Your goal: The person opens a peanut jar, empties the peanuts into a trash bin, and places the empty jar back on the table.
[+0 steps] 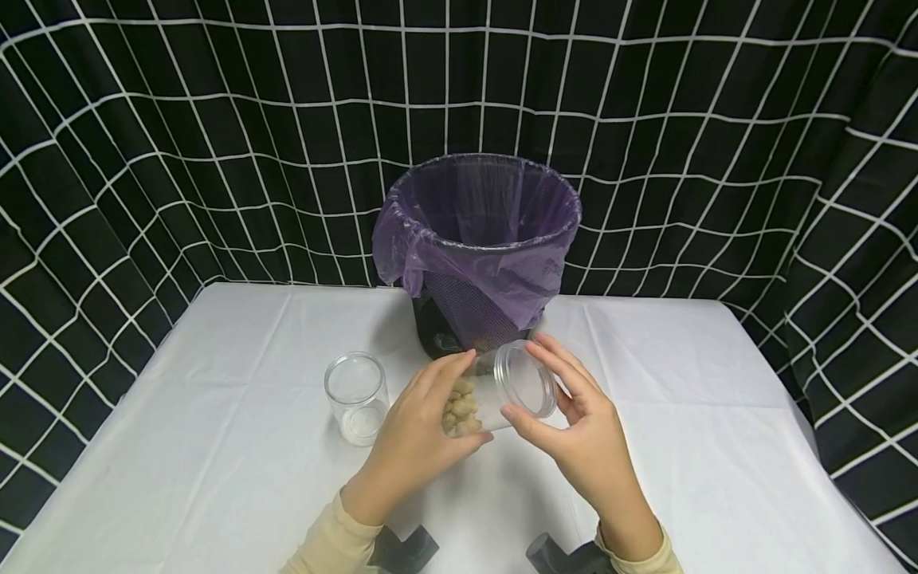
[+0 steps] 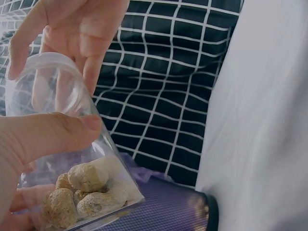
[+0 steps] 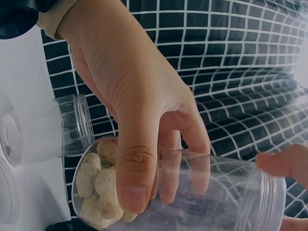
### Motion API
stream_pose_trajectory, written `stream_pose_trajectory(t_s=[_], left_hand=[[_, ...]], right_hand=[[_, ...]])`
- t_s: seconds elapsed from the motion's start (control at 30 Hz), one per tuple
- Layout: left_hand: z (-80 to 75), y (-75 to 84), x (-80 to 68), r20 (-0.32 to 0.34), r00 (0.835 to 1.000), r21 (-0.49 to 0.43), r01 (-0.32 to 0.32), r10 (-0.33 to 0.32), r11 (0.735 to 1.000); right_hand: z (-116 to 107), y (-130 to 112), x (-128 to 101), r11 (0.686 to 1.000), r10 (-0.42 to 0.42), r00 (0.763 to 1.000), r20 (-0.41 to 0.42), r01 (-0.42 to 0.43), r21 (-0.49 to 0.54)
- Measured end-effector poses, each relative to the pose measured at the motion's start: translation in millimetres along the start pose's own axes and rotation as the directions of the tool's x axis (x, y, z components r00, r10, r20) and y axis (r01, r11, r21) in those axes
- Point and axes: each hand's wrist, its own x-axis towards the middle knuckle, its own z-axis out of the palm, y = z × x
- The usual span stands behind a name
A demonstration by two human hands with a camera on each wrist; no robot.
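A clear plastic jar with unshelled peanuts inside lies tilted on its side between both hands, held over the table. My left hand grips the jar's bottom end, its thumb across the wall in the left wrist view. The thumb and fingertips of my right hand hold the rim end from opposite sides. In the right wrist view the peanuts are gathered at the bottom end, partly behind the left thumb. A second clear jar stands upright and empty to the left of my left hand.
Behind the hands stands a dark mesh bin lined with a purple bag. A white cloth covers the table. Black curtain with a white grid surrounds the back and sides. A clear round edge shows at the right wrist view's left border.
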Motion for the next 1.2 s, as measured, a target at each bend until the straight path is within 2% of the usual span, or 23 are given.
stream_pose_trajectory(t_s=[0.27, 0.7, 1.0, 1.2], left_hand=[[0.4, -1.0, 0.5, -0.009, 1.000, 0.015, -0.010, 0.010, 1.000], [-0.2, -0.9, 0.3, -0.014, 1.000, 0.022, -0.013, 0.013, 1.000], [0.1, -0.9, 0.4, -0.012, 1.000, 0.027, -0.010, 0.011, 1.000], [0.2, -1.0, 0.8, -0.006, 1.000, 0.022, -0.014, 0.014, 1.000]], right_hand=[[0.5, -3.9, 0.8, 0.999, 0.037, 0.997, -0.072, -0.038, -0.021], [-1.7, -3.9, -0.7, 1.000, 0.024, 0.999, -0.026, -0.025, -0.012], [-2.3, -3.3, 1.0, 0.999, 0.034, 0.998, -0.043, -0.035, -0.029], [-2.8, -1.9, 1.4, 1.000, -0.002, 1.000, -0.027, 0.002, 0.004]])
